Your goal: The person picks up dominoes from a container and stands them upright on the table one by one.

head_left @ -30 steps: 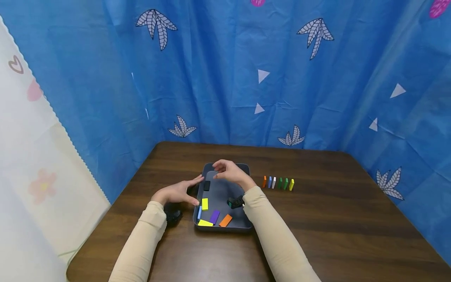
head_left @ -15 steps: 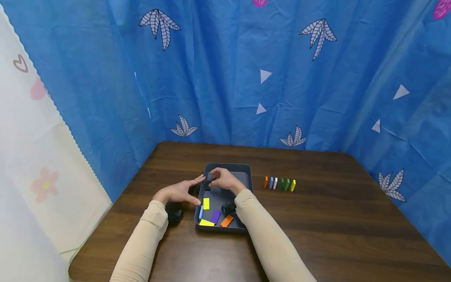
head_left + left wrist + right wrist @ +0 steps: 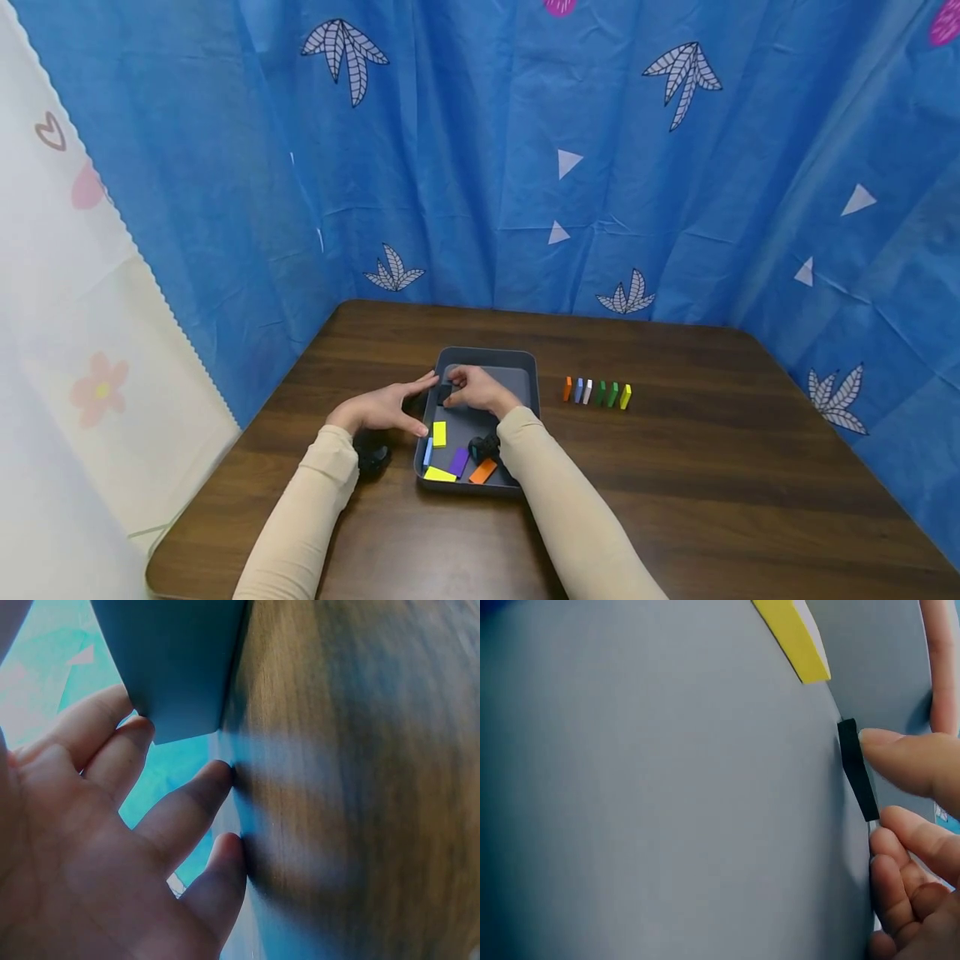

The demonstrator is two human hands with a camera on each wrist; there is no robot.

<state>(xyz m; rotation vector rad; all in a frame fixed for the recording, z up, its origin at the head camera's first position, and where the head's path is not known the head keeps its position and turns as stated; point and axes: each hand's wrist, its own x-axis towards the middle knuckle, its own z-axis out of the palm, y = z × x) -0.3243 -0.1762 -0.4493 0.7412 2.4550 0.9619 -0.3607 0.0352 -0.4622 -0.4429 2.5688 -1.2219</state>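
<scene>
My right hand (image 3: 480, 392) reaches into a dark grey tray (image 3: 510, 379) and pinches a black domino block (image 3: 857, 769) near the tray's left wall. In the right wrist view the thumb is at one end of the domino and the index finger at the other. My left hand (image 3: 381, 408) rests at the tray's left side with fingers and thumb spread along it. From the left wrist view, two fingertips touch the tray's outer wall (image 3: 180, 667), and the lower fingers reach down to the table.
Inside the tray lie yellow dominoes (image 3: 439, 434), a blue one (image 3: 427, 452), a purple one (image 3: 459, 462) and an orange one (image 3: 483, 472). Several dominoes, including a white one (image 3: 588, 392), stand in a row right of the tray. A blue curtain (image 3: 480, 167) hangs behind the table.
My right hand has come down and left into the tray, from above its far part to the black domino, and its fingers have closed there. The left hand keeps its place.
</scene>
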